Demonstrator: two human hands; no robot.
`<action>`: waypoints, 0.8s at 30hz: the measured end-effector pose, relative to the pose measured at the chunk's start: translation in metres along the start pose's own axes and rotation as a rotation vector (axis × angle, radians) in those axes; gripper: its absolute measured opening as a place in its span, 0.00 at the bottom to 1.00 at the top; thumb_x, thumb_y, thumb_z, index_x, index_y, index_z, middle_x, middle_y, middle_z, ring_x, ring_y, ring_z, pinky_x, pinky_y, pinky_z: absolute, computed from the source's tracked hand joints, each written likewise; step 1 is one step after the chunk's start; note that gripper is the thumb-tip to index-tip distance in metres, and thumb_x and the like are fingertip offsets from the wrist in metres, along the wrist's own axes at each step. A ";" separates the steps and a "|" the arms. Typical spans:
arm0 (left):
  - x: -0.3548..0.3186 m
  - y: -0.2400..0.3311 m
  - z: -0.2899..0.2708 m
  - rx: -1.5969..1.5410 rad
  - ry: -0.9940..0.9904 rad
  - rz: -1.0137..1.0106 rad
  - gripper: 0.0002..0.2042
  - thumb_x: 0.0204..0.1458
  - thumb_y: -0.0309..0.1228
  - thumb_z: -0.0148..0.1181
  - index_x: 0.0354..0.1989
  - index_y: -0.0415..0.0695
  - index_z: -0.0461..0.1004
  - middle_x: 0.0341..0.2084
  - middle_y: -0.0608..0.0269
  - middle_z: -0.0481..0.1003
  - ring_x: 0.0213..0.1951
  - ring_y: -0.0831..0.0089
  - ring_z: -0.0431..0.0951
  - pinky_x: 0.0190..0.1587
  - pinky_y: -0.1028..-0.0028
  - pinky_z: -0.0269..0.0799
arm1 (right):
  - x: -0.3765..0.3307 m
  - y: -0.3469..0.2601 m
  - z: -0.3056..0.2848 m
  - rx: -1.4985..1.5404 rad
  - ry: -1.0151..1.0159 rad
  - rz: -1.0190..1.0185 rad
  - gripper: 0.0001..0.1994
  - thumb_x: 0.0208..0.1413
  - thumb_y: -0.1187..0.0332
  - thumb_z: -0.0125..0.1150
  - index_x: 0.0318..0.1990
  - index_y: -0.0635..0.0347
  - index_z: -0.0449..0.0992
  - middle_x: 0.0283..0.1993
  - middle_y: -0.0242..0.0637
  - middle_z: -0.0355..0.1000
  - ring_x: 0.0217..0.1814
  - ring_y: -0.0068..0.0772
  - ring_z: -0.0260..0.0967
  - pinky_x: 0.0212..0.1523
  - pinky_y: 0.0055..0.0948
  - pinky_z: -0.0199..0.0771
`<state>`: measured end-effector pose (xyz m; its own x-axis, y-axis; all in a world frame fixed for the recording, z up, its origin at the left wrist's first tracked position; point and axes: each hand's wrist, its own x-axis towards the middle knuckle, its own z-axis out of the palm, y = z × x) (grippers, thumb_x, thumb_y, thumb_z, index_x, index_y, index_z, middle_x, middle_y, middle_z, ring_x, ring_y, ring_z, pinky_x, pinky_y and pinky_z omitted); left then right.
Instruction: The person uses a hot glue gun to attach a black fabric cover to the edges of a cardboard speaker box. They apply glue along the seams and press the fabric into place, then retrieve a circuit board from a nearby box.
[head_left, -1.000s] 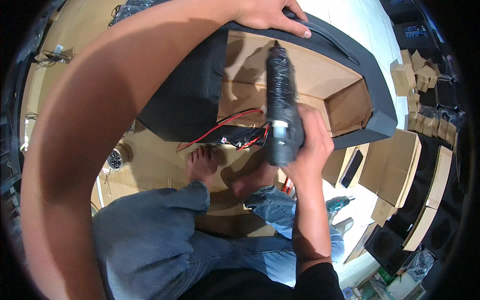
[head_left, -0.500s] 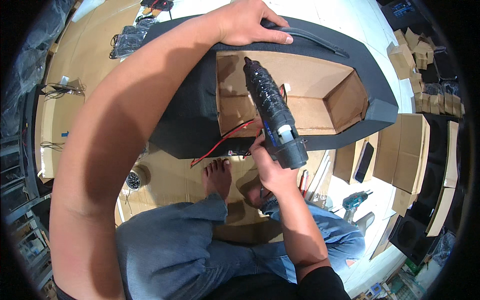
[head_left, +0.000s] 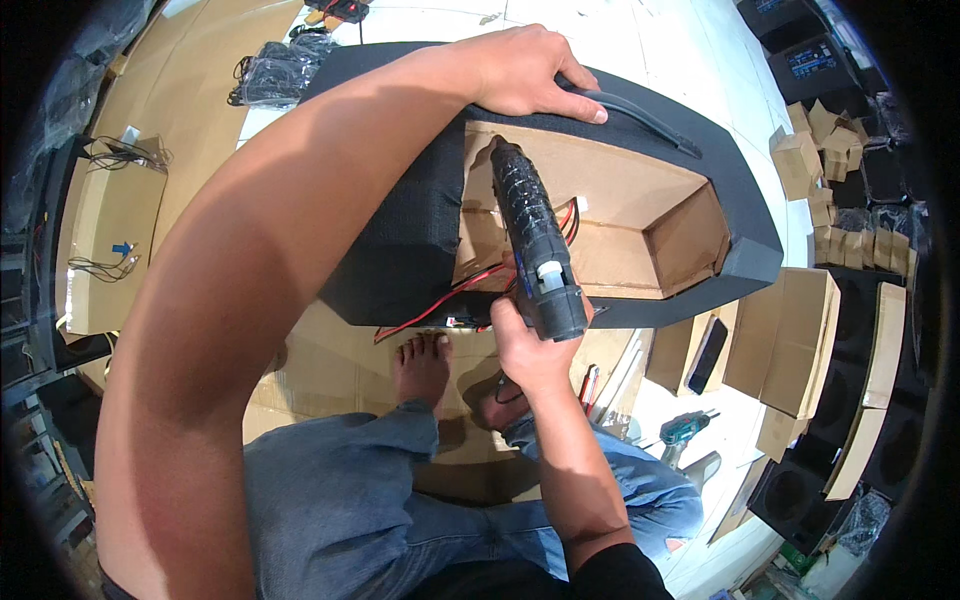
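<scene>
A black-covered speaker cabinet (head_left: 390,240) with an open, bare-wood cavity (head_left: 600,250) stands in front of me. At its far edge, my left hand (head_left: 535,78) is closed over the black carry handle (head_left: 640,118), thumb lying along it and the other fingers partly hidden. My right hand (head_left: 535,350) grips a black hot glue gun (head_left: 530,215) by its handle. The gun's dark nozzle points away from me over the cavity's left part; whether it touches the wood I cannot tell. Red and black wires (head_left: 440,298) run over the cabinet's near edge, and more wires (head_left: 572,222) show inside.
Cardboard (head_left: 330,380) covers the floor under my feet. To the right lie a teal cordless drill (head_left: 684,428), a phone (head_left: 708,355) on a box and open cartons (head_left: 780,340). Bagged cables (head_left: 285,72) sit at the far left, a wired panel (head_left: 115,240) nearer.
The view has shifted slightly, so the cabinet sits lower in it. Wires inside the cavity show more beside the glue gun. Both hands keep their holds.
</scene>
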<state>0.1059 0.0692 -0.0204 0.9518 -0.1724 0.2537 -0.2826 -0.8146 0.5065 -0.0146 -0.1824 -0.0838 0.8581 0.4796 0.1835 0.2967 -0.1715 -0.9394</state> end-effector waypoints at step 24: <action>0.000 0.001 0.000 0.029 -0.011 -0.029 0.32 0.58 0.57 0.63 0.53 0.35 0.81 0.55 0.45 0.79 0.58 0.51 0.79 0.65 0.62 0.71 | 0.000 -0.016 0.012 -0.067 0.107 -0.049 0.12 0.40 0.78 0.62 0.36 0.67 0.75 0.30 0.45 0.67 0.29 0.48 0.68 0.32 0.36 0.71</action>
<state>0.1055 0.0682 -0.0193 0.9607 -0.1546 0.2307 -0.2519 -0.8348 0.4896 -0.0242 -0.1687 -0.0723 0.8807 0.3947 0.2619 0.3637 -0.2090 -0.9078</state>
